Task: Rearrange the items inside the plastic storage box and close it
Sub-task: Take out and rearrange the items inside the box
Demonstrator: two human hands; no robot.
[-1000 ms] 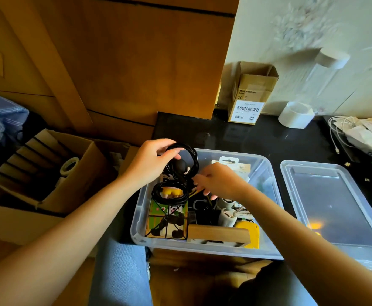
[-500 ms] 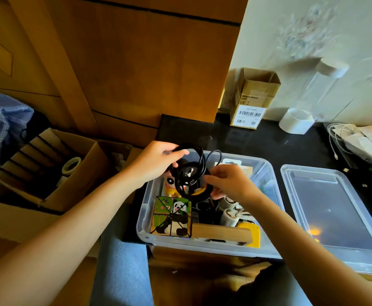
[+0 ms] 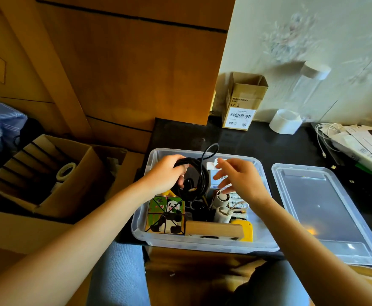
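left hand: fingers curled round a coil of black cable, holding it up over the far-left part of the box; one loop of cable sticks up above the coil
right hand: just right of the coil, not touching it; fingers spread and loosely bent, holding nothing, hovering over the box's far-right part
box: clear plastic, open, on the dark tabletop, directly under both hands
lid: clear, lying flat on the tabletop right of the box, well right of the right hand
in box, below the held coil: panda picture cube at near-left
in box, below right hand: two white cylinders; wooden block along the near wall; yellow thing beside the block, what it is cannot tell
far from grip, back: small cardboard box and white cup at the wall
left of left hand: big open carton with a tape roll inside
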